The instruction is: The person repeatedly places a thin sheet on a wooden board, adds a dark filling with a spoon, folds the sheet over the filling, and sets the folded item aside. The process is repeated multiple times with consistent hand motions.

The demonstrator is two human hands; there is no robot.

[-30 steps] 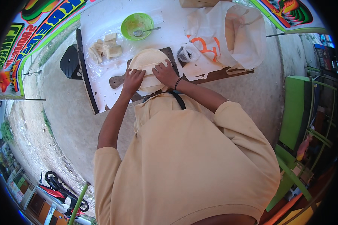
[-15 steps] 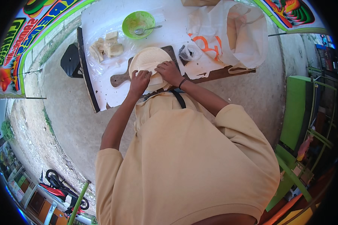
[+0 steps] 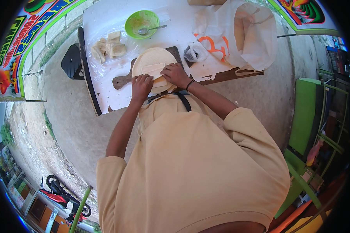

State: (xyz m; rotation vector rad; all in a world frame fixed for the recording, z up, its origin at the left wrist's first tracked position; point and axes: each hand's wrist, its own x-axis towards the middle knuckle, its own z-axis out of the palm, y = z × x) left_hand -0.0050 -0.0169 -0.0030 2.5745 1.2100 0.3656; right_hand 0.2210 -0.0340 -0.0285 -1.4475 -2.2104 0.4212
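A stack of thin, pale round spring roll wrappers lies on a wooden cutting board whose handle points left. On the top sheet is a flat folded strip, with a fold running along its near side. My left hand has its fingertips curled on the left end of this fold. My right hand pinches the right end, its wrist wearing a dark band. Part of the wrapper shows between the hands, toward my body. Whatever lies inside the fold is hidden.
Several folded pale packets lie on clear plastic at the left. Behind the board stands a green bowl with a spoon in it. A small plastic bag and a large white bag sit on the right of the white-covered table.
My left hand has shifted slightly left and down, its fingers now lower on the wrapper's near edge. The folded strip shows more plainly. My right hand stays nearly in place.
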